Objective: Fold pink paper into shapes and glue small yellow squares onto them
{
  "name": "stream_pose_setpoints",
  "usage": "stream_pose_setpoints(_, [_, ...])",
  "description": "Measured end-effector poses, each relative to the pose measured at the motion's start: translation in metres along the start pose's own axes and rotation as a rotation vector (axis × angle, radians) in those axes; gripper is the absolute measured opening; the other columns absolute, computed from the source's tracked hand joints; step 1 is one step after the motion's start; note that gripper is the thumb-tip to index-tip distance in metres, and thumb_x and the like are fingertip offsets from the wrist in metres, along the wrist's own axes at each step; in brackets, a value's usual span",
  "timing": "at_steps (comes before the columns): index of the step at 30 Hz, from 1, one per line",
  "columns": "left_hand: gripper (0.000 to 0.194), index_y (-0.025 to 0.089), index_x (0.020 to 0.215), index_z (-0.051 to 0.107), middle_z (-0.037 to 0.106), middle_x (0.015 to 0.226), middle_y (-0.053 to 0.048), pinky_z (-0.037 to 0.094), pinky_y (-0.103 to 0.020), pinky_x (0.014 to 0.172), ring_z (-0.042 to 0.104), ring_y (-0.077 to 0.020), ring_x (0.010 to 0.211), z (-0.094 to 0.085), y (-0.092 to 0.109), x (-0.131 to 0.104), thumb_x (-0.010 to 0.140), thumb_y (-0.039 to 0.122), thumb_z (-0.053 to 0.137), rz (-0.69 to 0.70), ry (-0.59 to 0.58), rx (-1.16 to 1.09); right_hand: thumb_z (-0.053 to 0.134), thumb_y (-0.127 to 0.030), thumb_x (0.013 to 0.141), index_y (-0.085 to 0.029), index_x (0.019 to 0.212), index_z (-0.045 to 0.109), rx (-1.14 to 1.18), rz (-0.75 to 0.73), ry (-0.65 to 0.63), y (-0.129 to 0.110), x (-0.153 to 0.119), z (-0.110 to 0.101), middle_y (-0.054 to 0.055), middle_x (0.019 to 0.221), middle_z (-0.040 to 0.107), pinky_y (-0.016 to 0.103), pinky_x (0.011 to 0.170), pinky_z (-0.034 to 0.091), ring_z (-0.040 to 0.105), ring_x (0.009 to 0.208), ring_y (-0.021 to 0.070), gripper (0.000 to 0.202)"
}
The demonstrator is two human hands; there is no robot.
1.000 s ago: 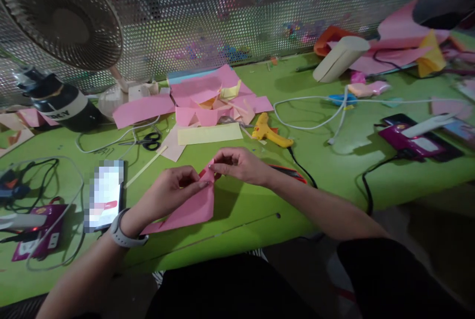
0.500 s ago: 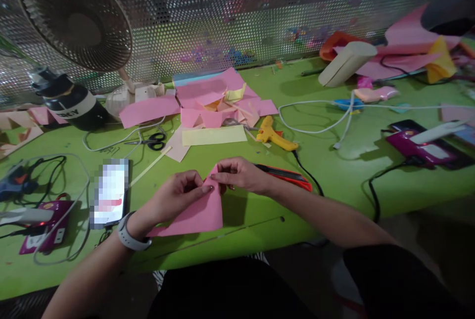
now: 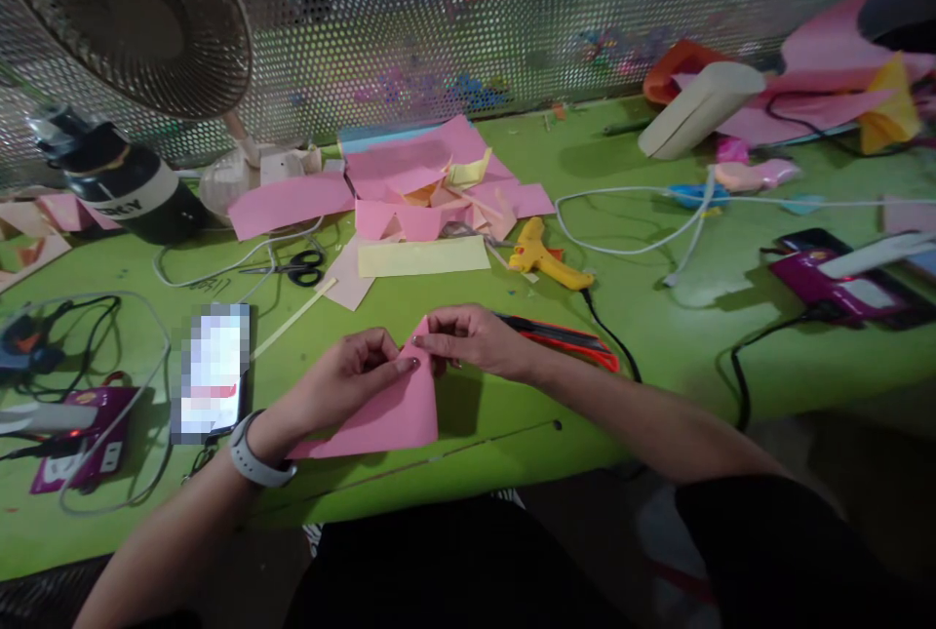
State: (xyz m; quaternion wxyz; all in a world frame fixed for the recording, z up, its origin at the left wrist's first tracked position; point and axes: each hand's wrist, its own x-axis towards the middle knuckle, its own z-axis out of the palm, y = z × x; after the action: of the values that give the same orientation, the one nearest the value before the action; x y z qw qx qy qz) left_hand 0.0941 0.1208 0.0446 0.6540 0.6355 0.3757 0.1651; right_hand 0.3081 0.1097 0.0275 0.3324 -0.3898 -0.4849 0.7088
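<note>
Both hands pinch a sheet of pink paper (image 3: 391, 414) near the table's front edge. My left hand (image 3: 355, 371) is closed on the sheet's upper left side, thumb in front. At the top corner, my right hand (image 3: 464, 341) grips it between thumb and fingers. The paper stands bent up, and its lower left part trails towards my left wrist. Just beyond my right wrist lies a black and orange-red tool (image 3: 566, 341), partly covered by the arm. A yellow glue gun (image 3: 548, 258) rests farther back, its black cord running forward.
Pink and cream paper pieces (image 3: 409, 161) are piled at the back middle. Black scissors (image 3: 299, 268) and a phone (image 3: 212, 375) lie to the left. A fan (image 3: 146, 19) and a dark bottle (image 3: 132, 180) stand behind. Purple power strips (image 3: 840, 288) and loose cables sit on both sides.
The view has shifted slightly, so the objects at the back sit a bit higher and farther apart. Both hands keep nearly the same pinch on the pink paper.
</note>
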Motion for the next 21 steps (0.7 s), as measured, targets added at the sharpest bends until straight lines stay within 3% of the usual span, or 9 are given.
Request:
stream_pose_setpoints(7, [0.029, 0.016, 0.085, 0.052, 0.049, 0.063, 0.006, 0.026, -0.019, 0.047, 0.037, -0.0062, 0.053, 0.002, 0.0006, -0.0008, 0.09, 0.042, 0.064, -0.037, 0.001, -0.028, 0.078, -0.053, 0.075, -0.014, 0.077, 0.066, -0.036, -0.004, 0.013, 0.0029, 0.0011, -0.0009, -0.003, 0.06, 0.064, 0.02, 0.048, 0.04, 0.056, 0.05, 0.0071, 0.041])
stream_pose_setpoints(14, [0.031, 0.02, 0.106, 0.046, 0.055, 0.062, 0.008, 0.024, -0.017, 0.041, 0.036, -0.0055, 0.046, 0.0021, 0.0002, -0.0028, 0.092, 0.043, 0.061, -0.078, -0.021, -0.051, 0.079, -0.049, 0.075, -0.014, 0.077, 0.066, 0.007, -0.012, 0.003, 0.0069, 0.0014, -0.002, -0.003, 0.06, 0.065, 0.02, 0.05, 0.043, 0.058, 0.052, 0.0073, 0.038])
stream_pose_setpoints(21, [0.033, 0.021, 0.108, 0.042, 0.052, 0.06, 0.01, 0.024, -0.016, 0.041, 0.036, -0.0051, 0.045, 0.0039, -0.0016, -0.0018, 0.092, 0.043, 0.062, -0.069, -0.014, -0.098, 0.08, -0.05, 0.072, -0.014, 0.074, 0.065, 0.021, -0.014, 0.025, 0.0068, 0.0018, -0.0016, -0.003, 0.06, 0.064, 0.02, 0.05, 0.045, 0.057, 0.051, 0.0072, 0.039])
